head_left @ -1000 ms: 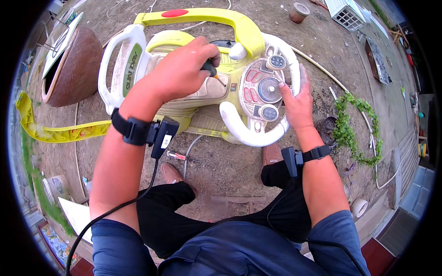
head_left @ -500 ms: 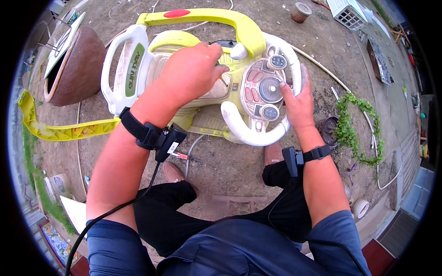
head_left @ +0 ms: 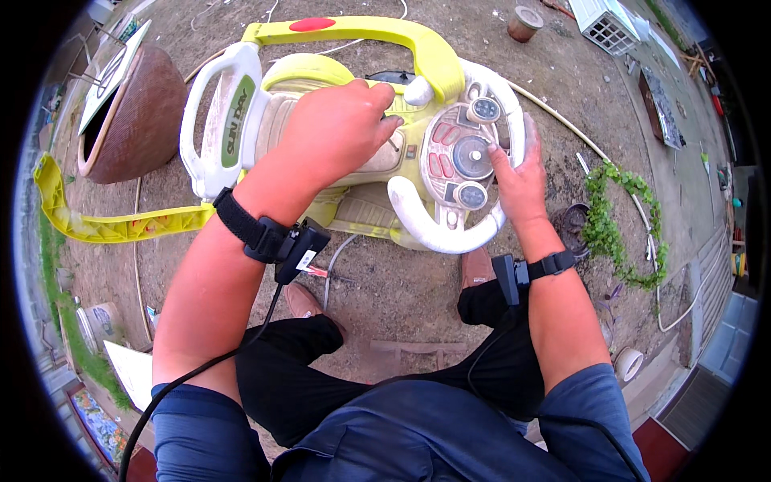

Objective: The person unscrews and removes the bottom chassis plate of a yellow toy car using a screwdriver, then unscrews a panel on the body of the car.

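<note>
In front of me stands a dusty yellow and white ride-on toy car (head_left: 365,210) with a brown seat. My left hand (head_left: 341,128) is closed over the front of the seat, around what appears to be a screwdriver (head_left: 394,145). Only its thin metal shaft shows, pointing down at the yellow body; the handle is hidden in my fist. My right hand (head_left: 522,181) grips the right side of the white steering wheel (head_left: 438,234), with the thumb on its button panel (head_left: 444,163). A yellow side rail (head_left: 353,30) runs along the car's far side.
Another yellow rail (head_left: 132,226) juts out at the left, near a large brown pot (head_left: 144,120). A pale hose (head_left: 562,120) crosses the dirt ground (head_left: 385,321). Green vines (head_left: 622,225) grow at the right. A small pot (head_left: 525,22) and white crate (head_left: 604,28) stand farther back.
My left hand has turned slightly and shifted a little to the right. My right hand keeps its place on the wheel.
</note>
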The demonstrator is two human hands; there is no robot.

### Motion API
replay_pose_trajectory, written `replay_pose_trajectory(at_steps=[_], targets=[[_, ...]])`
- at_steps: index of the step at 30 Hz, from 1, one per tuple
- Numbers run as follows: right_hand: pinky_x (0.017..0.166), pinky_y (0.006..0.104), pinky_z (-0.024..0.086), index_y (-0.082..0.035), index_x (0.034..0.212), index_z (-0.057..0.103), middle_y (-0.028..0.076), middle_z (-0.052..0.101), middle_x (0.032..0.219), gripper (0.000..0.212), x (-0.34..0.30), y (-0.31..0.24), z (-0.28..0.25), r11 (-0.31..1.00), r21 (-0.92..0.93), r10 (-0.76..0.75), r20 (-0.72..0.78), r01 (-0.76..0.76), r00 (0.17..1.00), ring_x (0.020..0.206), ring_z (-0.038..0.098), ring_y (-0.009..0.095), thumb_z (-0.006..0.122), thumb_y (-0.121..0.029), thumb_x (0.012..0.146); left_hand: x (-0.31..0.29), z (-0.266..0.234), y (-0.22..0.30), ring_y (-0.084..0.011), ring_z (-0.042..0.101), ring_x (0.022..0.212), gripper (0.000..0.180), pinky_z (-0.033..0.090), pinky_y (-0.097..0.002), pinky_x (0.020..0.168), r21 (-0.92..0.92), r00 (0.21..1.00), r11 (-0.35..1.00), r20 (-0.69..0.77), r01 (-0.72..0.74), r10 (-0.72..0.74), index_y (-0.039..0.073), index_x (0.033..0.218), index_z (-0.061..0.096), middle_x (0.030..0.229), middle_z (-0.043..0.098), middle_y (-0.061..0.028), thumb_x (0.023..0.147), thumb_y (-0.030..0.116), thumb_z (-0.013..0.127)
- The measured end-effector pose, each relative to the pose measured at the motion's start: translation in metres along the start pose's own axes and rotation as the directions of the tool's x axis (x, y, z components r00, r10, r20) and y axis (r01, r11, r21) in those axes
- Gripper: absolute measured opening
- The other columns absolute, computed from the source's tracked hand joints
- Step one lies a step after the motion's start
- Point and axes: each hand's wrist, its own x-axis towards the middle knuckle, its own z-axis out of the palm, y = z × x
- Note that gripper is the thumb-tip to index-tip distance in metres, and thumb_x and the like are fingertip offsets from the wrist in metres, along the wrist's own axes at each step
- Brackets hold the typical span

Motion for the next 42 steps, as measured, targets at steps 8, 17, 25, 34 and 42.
replay_pose_trajectory(at_steps=[8,17,25,34,42], targets=[[0.098,0.0376,0.053,-0.004,0.158,0.034,0.017,0.066,0.126,0.077,0.001,0.006,0.001,1.0,-0.022,-0.008,0.01,0.008,1.0,0.109,0.067,0.023,0.073,-0.024,0.094,0.008,0.004,-0.011,-0.0381,0.069,0.092,0.031,0.055,-0.0498,0.078,-0.077,0.982,0.982,-0.097,-0.171,0.163,0.005,0.113,0.063,0.102,0.067,-0.015,0.092,0.025,0.071],[0.096,0.0406,0.052,-0.001,0.158,0.034,0.018,0.064,0.124,0.078,0.002,0.007,0.0,1.0,0.016,0.024,0.015,-0.024,1.0,0.111,0.065,0.027,0.073,-0.022,0.093,0.014,0.001,-0.013,-0.0387,0.069,0.091,0.031,0.055,-0.05,0.075,-0.085,0.971,0.971,-0.103,-0.224,0.215,0.005,0.111,0.064,0.103,0.067,-0.017,0.092,0.028,0.07],[0.099,0.0405,0.052,0.001,0.157,0.034,0.019,0.058,0.136,0.078,0.001,0.01,-0.001,0.999,0.044,0.021,0.025,-0.022,0.999,0.114,0.063,0.026,0.072,-0.02,0.093,0.015,-0.002,0.0,-0.0383,0.068,0.093,0.031,0.054,-0.0494,0.077,0.008,0.995,0.995,-0.034,-0.096,0.096,0.005,0.115,0.061,0.104,0.066,-0.0165,0.092,0.024,0.07],[0.099,0.0391,0.053,-0.004,0.157,0.036,0.017,0.067,0.127,0.077,0.001,0.013,-0.001,1.0,-0.008,-0.027,-0.018,0.027,0.999,0.11,0.068,0.025,0.073,-0.025,0.094,0.014,0.0,0.003,-0.0385,0.068,0.094,0.033,0.054,-0.049,0.079,0.025,0.999,0.999,-0.039,-0.028,0.029,0.006,0.12,0.058,0.108,0.064,-0.0186,0.093,0.019,0.069],[0.1,0.0398,0.051,0.0,0.157,0.035,0.019,0.059,0.137,0.078,0.0,0.005,-0.003,0.998,0.047,0.047,0.018,-0.047,0.999,0.115,0.063,0.025,0.074,-0.017,0.092,0.016,-0.004,0.004,-0.0382,0.068,0.094,0.036,0.054,-0.0485,0.08,0.071,0.996,0.996,0.055,0.06,-0.064,0.005,0.12,0.059,0.109,0.063,-0.0196,0.091,0.021,0.073]])
